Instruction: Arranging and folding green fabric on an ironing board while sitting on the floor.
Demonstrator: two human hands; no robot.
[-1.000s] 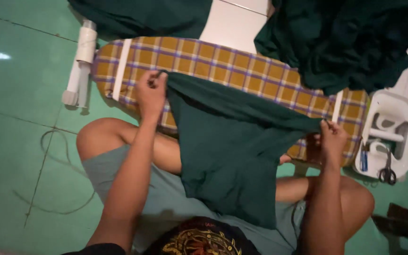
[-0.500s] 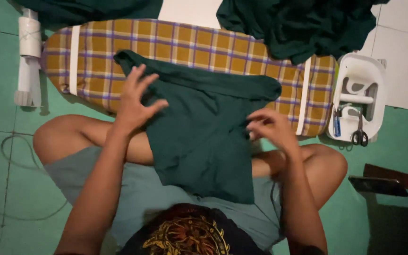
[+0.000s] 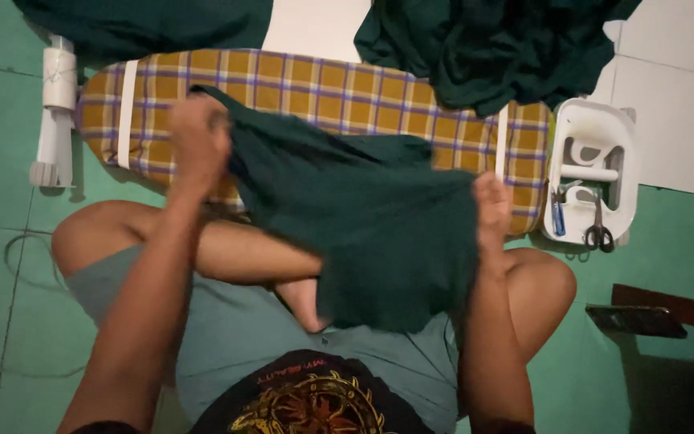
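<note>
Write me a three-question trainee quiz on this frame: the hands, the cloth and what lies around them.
1. True or false: both the left hand and the right hand have a grip on the dark green cloth.
2. What pattern covers the low ironing board?
A. plain white
B. yellow plaid
C. blue dots
3. Which tool lies at the near end of the white tray to the right of the board?

Key
1. True: each hand holds an edge of the cloth, above the board and the person's folded legs.
2. B.
3. A pair of scissors.
</note>
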